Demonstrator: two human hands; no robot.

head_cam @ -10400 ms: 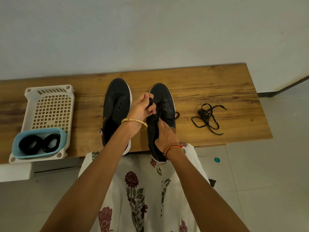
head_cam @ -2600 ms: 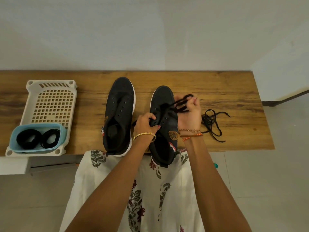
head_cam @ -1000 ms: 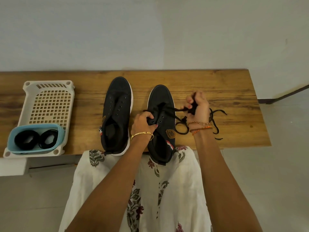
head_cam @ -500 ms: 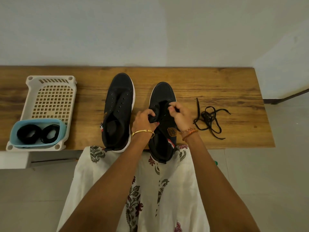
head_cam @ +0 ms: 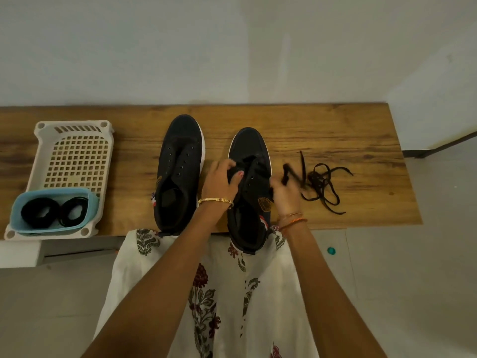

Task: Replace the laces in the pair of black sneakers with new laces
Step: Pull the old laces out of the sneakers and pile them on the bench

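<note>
Two black sneakers stand toe-away on the wooden bench. The left sneaker shows bare eyelets and no lace. My left hand grips the upper of the right sneaker at the tongue and eyelets. My right hand, blurred by motion, is just right of that shoe and pinches a black lace that streaks toward the right. A loose pile of black laces lies on the bench to the right of my right hand.
A white perforated basket sits at the bench's left end, with a blue tub holding two coiled black laces. The right sneaker's heel overhangs the bench onto my lap. A small teal object lies on the floor.
My right hand has left the right sneaker's tongue and swung to the right with a black lace. My left hand stays on the shoe's upper.
</note>
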